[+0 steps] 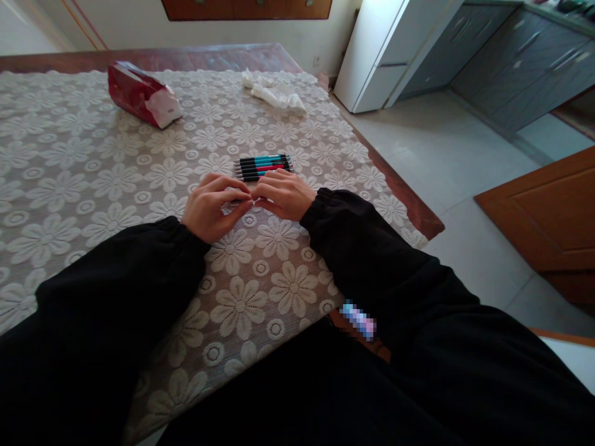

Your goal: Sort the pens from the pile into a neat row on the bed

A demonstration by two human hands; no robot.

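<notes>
My left hand (214, 204) and my right hand (283, 195) meet at the fingertips just above the tablecloth (292, 288). Thumbs and fingers on both sides are pinched together, and whatever they grip is too small and covered to name. Right beyond my knuckles lies a row of several pens (263, 166) side by side. Their barrels are black, blue-green and one pinkish red, with pale tips toward the left. My right hand covers part of the nearest pens.
A dark red packet (139, 96) lies at the back left of the table. Crumpled white tissue (276, 97) rests at the back. Past the table's right edge are a white fridge (376, 56), grey cabinets (525, 62) and a brown wooden panel (548, 214).
</notes>
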